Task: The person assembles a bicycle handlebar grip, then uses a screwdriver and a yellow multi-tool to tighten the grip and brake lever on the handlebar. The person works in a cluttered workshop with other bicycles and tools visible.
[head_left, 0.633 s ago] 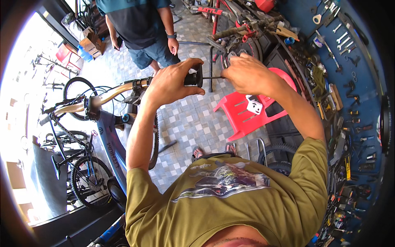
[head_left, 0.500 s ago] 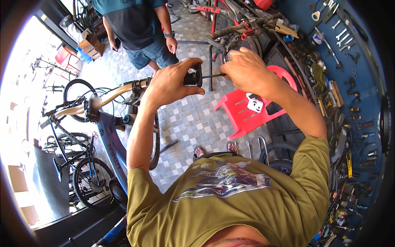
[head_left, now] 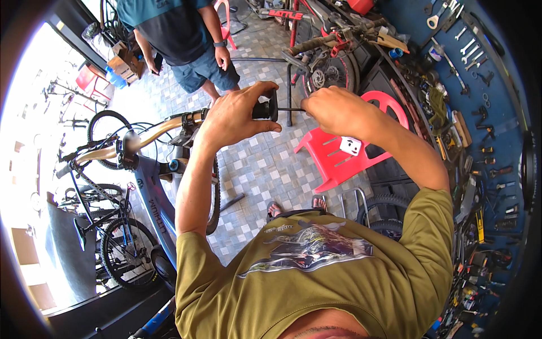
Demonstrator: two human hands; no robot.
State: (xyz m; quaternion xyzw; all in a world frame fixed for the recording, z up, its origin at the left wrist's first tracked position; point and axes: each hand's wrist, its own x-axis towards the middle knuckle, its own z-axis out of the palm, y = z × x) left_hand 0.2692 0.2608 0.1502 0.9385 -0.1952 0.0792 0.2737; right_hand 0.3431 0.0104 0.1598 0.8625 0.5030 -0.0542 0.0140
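A bicycle with a gold handlebar (head_left: pixel 161 129) and a blue frame (head_left: pixel 148 181) stands at the left. My left hand (head_left: pixel 230 116) grips the right end of the bar, thumb and forefinger around a flat black piece (head_left: pixel 273 105) at the tip of the handlebar grip. From that piece a thin dark rod (head_left: pixel 290 109), like a hex key or screwdriver shaft, runs right into my closed right hand (head_left: pixel 334 112). The fingers hide its other end, so its exact kind is unclear.
A red plastic chair (head_left: pixel 324 164) with a white printed item (head_left: pixel 350 146) on it stands below my right forearm. Ahead, another person (head_left: pixel 175 39) stands near the bar. Tools hang on the blue wall (head_left: pixel 480 34) at right; more bicycles (head_left: pixel 127 254) stand left.
My right hand has turned about the rod, its knuckles now lower and the fingers more tucked in. My left hand stays put. The other person has shifted slightly left.
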